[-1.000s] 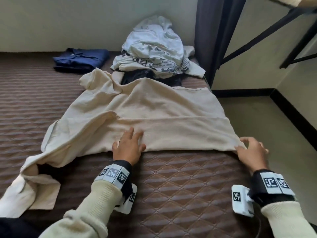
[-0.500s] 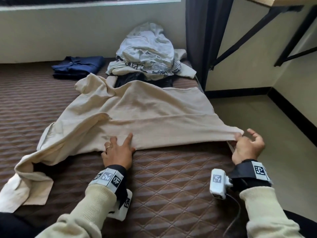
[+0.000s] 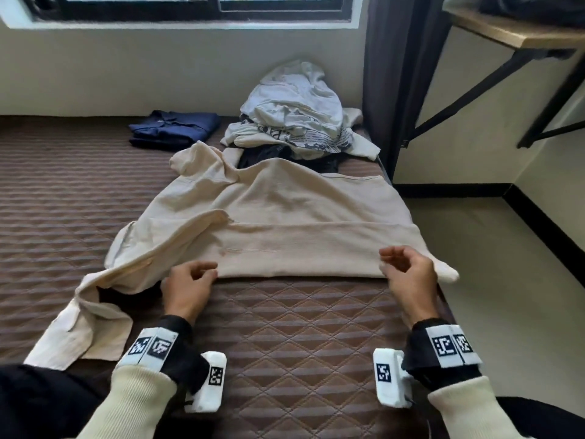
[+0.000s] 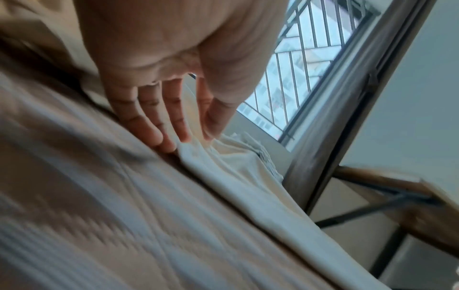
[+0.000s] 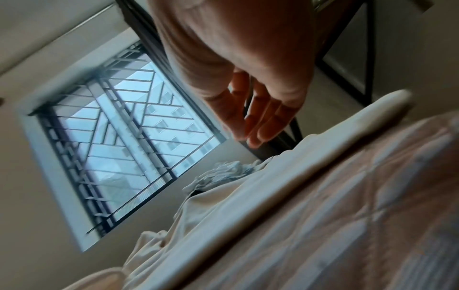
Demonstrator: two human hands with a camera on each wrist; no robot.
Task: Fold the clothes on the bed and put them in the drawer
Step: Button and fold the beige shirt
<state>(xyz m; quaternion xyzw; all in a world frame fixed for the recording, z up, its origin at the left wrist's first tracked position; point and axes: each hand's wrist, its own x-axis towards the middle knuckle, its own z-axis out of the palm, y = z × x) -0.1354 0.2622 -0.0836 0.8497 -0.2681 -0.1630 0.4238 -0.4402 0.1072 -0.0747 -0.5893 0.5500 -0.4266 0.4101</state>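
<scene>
Head view: a cream garment (image 3: 285, 223) lies spread across the brown quilted bed (image 3: 300, 327), its near folded edge running straight across just beyond both hands. Left hand (image 3: 186, 288) sits at that edge toward its left end, fingers (image 3: 202, 270) bent and touching the cloth; whether they pinch it cannot be told from here. Right hand (image 3: 411, 277) is above the garment's right end, fingers loosely curled and holding nothing. One sleeve (image 3: 85, 327) trails off the garment's near left corner. Beyond the garment's far edge sits a heap of unfolded pale clothes (image 3: 297, 118), and left of that heap a folded navy garment (image 3: 174, 128). A window (image 3: 202, 7) is above the heap.

Left wrist view: the left hand (image 4: 174, 78) has its fingers (image 4: 159, 125) nearly straight, close together, their tips against the cream garment's edge (image 4: 248, 176) where it meets the bed (image 4: 99, 215); none curl round the cloth.

Right wrist view: the right hand (image 5: 243, 68) hangs clear above the cream garment (image 5: 261, 196), fingers (image 5: 263, 121) relaxed, slightly parted, gripping nothing.
</scene>
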